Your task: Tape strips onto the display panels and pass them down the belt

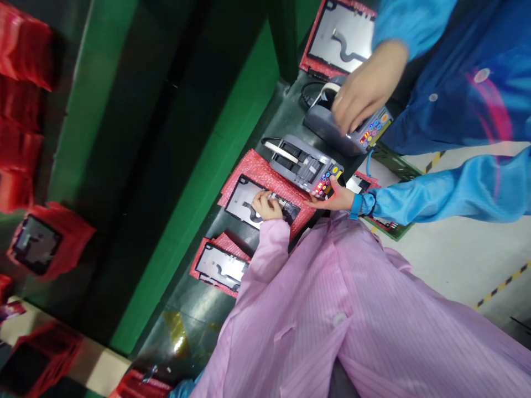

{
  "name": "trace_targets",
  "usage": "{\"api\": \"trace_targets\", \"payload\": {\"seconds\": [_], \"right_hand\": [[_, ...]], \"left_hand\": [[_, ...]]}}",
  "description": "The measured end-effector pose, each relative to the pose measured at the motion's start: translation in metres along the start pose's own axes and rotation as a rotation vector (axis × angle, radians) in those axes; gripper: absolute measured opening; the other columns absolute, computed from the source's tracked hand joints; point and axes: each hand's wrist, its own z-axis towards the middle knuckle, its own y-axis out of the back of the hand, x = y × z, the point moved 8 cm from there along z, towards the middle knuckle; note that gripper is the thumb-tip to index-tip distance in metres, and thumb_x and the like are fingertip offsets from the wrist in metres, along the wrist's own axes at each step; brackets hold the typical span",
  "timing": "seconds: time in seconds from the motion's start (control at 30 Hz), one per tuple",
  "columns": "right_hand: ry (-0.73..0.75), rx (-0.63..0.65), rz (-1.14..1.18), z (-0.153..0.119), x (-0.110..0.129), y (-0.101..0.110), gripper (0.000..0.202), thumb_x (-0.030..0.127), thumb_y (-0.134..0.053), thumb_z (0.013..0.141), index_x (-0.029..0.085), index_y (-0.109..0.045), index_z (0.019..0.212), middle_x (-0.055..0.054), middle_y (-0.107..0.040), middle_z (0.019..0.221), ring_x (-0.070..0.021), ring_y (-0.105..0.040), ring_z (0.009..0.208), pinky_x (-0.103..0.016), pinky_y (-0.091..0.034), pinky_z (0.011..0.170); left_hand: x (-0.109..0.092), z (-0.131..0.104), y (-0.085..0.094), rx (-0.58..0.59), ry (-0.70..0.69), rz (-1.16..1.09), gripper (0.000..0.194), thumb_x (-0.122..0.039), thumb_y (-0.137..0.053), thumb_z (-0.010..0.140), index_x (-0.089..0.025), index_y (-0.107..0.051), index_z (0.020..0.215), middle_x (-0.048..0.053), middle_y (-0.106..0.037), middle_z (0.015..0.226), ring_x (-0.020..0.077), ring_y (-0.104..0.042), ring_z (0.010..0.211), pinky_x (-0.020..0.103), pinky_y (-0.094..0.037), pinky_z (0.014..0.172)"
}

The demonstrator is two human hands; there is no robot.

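Observation:
My left hand (267, 205), in a pink sleeve, rests over a tablet-sized metal panel with a black frame (237, 203). Its fingers are bent and pressed together near the panel's upper edge; what they hold, if anything, is too small to make out. Under the panel lies red bubble wrap (254, 166). Just beyond stands a grey automatic tape dispenser (305, 166) with a white roll and lit buttons. A co-worker's hand (338, 197), from a blue sleeve, touches its button end. My right hand is out of view.
The co-worker's other hand (369, 83) is over a second tape dispenser (332, 124). Similar panels lie nearby, one framed panel (222, 265) on my near side and another panel (338, 38) beyond. Stacks of red bubble-wrap pouches (25, 50) lie across the green-edged line.

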Motion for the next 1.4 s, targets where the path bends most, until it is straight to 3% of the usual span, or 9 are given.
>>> {"api": "trace_targets", "payload": {"seconds": [0.1, 0.17, 0.37, 0.53, 0.67, 0.8, 1.0, 1.2, 1.4], "right_hand": [[-0.004, -0.062, 0.047, 0.0, -0.001, -0.001, 0.05, 0.048, -0.039, 0.099, 0.001, -0.056, 0.092, -0.002, -0.066, 0.08, -0.0081, -0.07, 0.079, -0.033, -0.056, 0.082], [-0.008, -0.051, 0.038, 0.001, 0.0, -0.001, 0.05, 0.048, -0.038, 0.098, 0.002, -0.056, 0.088, -0.002, -0.066, 0.078, -0.008, -0.069, 0.077, -0.035, -0.056, 0.083], [-0.066, 0.064, 0.044, 0.004, -0.001, 0.001, 0.051, 0.038, -0.059, 0.09, -0.008, -0.049, 0.111, -0.002, -0.065, 0.091, -0.0078, -0.071, 0.087, -0.033, -0.056, 0.085], [-0.096, 0.162, 0.135, 0.009, 0.003, 0.009, 0.06, 0.039, -0.066, 0.086, -0.004, -0.043, 0.121, -0.005, -0.06, 0.109, -0.0078, -0.068, 0.105, -0.03, -0.056, 0.086], [-0.137, 0.192, 0.321, 0.015, 0.003, 0.013, 0.065, 0.041, -0.069, 0.085, 0.0, -0.04, 0.126, -0.006, -0.056, 0.117, -0.0086, -0.063, 0.114, -0.034, -0.054, 0.094], [-0.148, 0.143, 0.432, 0.013, -0.001, 0.011, 0.07, 0.044, -0.067, 0.087, 0.002, -0.035, 0.133, -0.006, -0.054, 0.118, -0.01, -0.06, 0.117, -0.038, -0.053, 0.095], [-0.152, 0.133, 0.423, 0.01, -0.004, 0.004, 0.075, 0.046, -0.069, 0.085, 0.001, -0.035, 0.134, -0.006, -0.053, 0.116, -0.0098, -0.062, 0.112, -0.033, -0.056, 0.091], [-0.044, -0.063, 0.417, 0.014, -0.003, 0.009, 0.053, 0.046, -0.065, 0.086, 0.006, -0.047, 0.116, 0.0, -0.053, 0.104, -0.0098, -0.063, 0.1, -0.048, -0.052, 0.094], [0.0, -0.12, 0.389, 0.002, -0.01, -0.004, 0.043, 0.046, -0.053, 0.092, 0.005, -0.051, 0.104, 0.0, -0.054, 0.098, -0.0095, -0.062, 0.092, -0.05, -0.057, 0.082]], "left_hand": [[0.001, -0.001, -0.001, -0.002, -0.021, -0.002, 0.023, -0.012, -0.05, 0.08, -0.018, -0.065, 0.096, 0.013, -0.059, 0.11, 0.0251, -0.055, 0.114, 0.04, -0.042, 0.106], [0.003, -0.001, -0.003, 0.01, -0.03, -0.022, 0.023, -0.013, -0.05, 0.081, -0.017, -0.065, 0.097, 0.013, -0.058, 0.111, 0.0254, -0.054, 0.115, 0.04, -0.04, 0.107], [0.007, -0.002, -0.005, 0.017, -0.016, -0.023, 0.021, -0.012, -0.05, 0.082, -0.018, -0.064, 0.097, 0.013, -0.057, 0.112, 0.0255, -0.053, 0.116, 0.041, -0.039, 0.108], [0.003, -0.003, -0.002, -0.037, -0.078, -0.02, 0.023, -0.012, -0.05, 0.081, -0.017, -0.065, 0.097, 0.013, -0.058, 0.108, 0.0253, -0.055, 0.113, 0.04, -0.041, 0.106], [0.002, -0.003, 0.0, -0.056, -0.095, -0.012, 0.023, -0.013, -0.05, 0.082, -0.018, -0.066, 0.097, 0.013, -0.059, 0.108, 0.0253, -0.056, 0.112, 0.04, -0.042, 0.104], [0.003, -0.002, -0.002, -0.022, -0.055, 0.0, 0.023, -0.012, -0.049, 0.082, -0.018, -0.065, 0.097, 0.013, -0.059, 0.11, 0.0259, -0.055, 0.114, 0.041, -0.041, 0.106], [0.004, -0.002, -0.003, 0.009, -0.001, -0.014, 0.023, -0.013, -0.049, 0.082, -0.018, -0.064, 0.097, 0.013, -0.058, 0.111, 0.0267, -0.054, 0.117, 0.043, -0.04, 0.108], [0.0, -0.001, -0.003, 0.01, -0.009, -0.038, 0.021, -0.014, -0.05, 0.083, -0.018, -0.065, 0.097, 0.013, -0.059, 0.11, 0.0271, -0.055, 0.115, 0.045, -0.04, 0.108], [0.001, 0.0, -0.002, -0.007, -0.034, -0.004, 0.022, -0.013, -0.051, 0.082, -0.019, -0.066, 0.097, 0.012, -0.06, 0.109, 0.0256, -0.057, 0.112, 0.042, -0.042, 0.105]]}}
